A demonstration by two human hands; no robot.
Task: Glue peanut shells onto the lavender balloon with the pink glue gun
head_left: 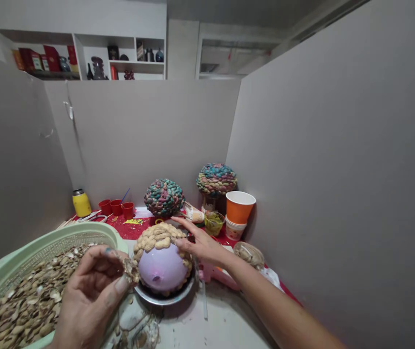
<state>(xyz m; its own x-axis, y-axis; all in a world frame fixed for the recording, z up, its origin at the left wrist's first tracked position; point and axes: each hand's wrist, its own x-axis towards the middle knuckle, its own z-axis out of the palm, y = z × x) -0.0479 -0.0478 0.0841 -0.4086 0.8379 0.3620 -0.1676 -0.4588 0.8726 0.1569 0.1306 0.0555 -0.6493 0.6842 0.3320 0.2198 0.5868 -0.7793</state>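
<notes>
A lilac balloon sits in a round metal bowl, its knot facing me. Tan peanut shells cover its top and sides, leaving the front bare. My right hand reaches across from the right, fingers stretched out, its fingertips at the shells on the upper right of the balloon. Just left of the balloon, my left hand pinches a brownish, shiny peanut shell between thumb and fingers. Below that hand is a large green basket holding many loose shell halves.
Behind the balloon stand two painted shell-covered balls. Red cups and a yellow bottle are at the back left. Orange and white paper buckets stand right, near a pink glue gun. Grey partitions enclose the table.
</notes>
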